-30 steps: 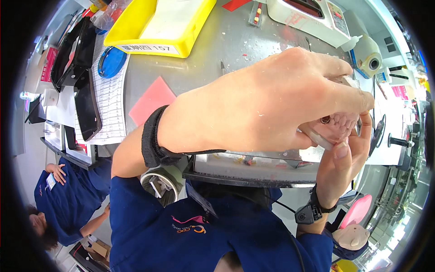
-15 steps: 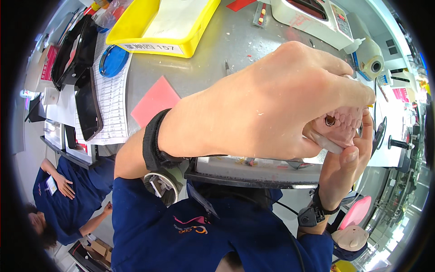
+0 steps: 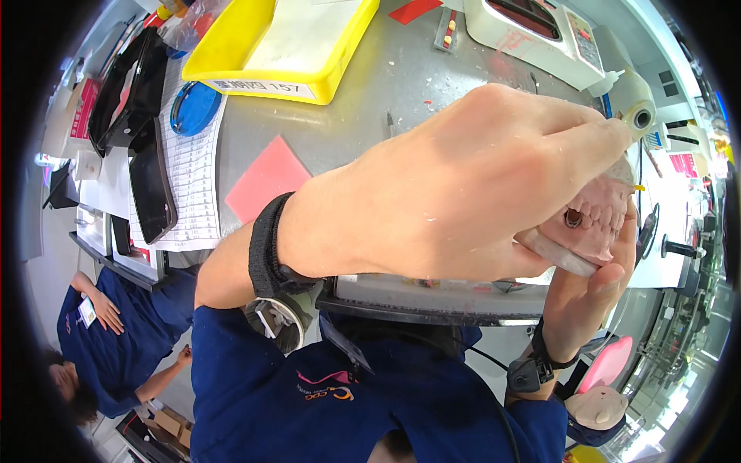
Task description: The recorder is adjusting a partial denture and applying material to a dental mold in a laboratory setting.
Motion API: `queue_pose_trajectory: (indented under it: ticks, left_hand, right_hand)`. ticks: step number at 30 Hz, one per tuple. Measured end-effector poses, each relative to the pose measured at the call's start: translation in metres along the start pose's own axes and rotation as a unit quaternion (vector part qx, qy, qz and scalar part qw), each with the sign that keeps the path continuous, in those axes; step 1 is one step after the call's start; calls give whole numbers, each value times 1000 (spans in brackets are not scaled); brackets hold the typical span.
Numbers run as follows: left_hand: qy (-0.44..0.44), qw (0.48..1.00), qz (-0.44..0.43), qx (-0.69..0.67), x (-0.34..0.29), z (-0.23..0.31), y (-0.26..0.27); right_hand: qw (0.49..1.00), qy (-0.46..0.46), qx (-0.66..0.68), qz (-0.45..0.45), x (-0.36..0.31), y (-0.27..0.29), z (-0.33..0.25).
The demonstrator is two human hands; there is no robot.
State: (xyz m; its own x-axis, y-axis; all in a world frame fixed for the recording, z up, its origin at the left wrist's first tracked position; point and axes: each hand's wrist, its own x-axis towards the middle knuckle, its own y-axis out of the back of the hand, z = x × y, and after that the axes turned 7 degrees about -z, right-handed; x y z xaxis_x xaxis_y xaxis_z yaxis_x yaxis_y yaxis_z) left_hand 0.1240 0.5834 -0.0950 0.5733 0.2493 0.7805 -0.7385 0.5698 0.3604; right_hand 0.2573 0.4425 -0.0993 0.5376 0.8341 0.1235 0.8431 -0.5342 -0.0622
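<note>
In front of me, at the right, is a pinkish plaster dental model (image 3: 600, 202) with upper and lower teeth together and a pale base. A dark round hollow ringed in brown (image 3: 573, 218) shows among its teeth. My left hand (image 3: 455, 185) reaches across from the left and is closed around the model's near side, thumb low on the base. From below, my right hand (image 3: 594, 282) is closed on the model too, its thumb against the base. A small yellow tip (image 3: 639, 187) sticks out beyond the model. The fingers on the far side are mostly hidden.
A yellow tray (image 3: 324, 91) stands on the metal bench, near a pink wax sheet (image 3: 267, 179) and a blue round lid (image 3: 194, 108). A black open case (image 3: 127, 92) lies left; a white machine (image 3: 532, 38) stands far right. Another person (image 3: 131, 332) sits at the left.
Both hands have shifted slightly right and down with the dental model, which appears a little tilted. The fingers of my left hand have straightened somewhat over its top.
</note>
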Motion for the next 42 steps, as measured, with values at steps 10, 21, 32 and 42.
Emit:
queue_pose_trajectory:
  ticks: [10, 21, 32, 42]
  left_hand:
    - [41, 999, -8, -20, 1, 2, 5]
    - [33, 999, 14, 10, 1, -4, 5]
    - [34, 999, -11, 18, -1, -2, 9]
    - [55, 996, -15, -62, -1, -6, 6]
  right_hand:
    - [997, 30, -74, 4, -4, -6, -10]
    - [995, 32, -73, -54, 1, -4, -6]
    - [999, 40, 9, -16, 0, -5, -2]
    - [995, 77, 54, 17, -3, -14, -4]
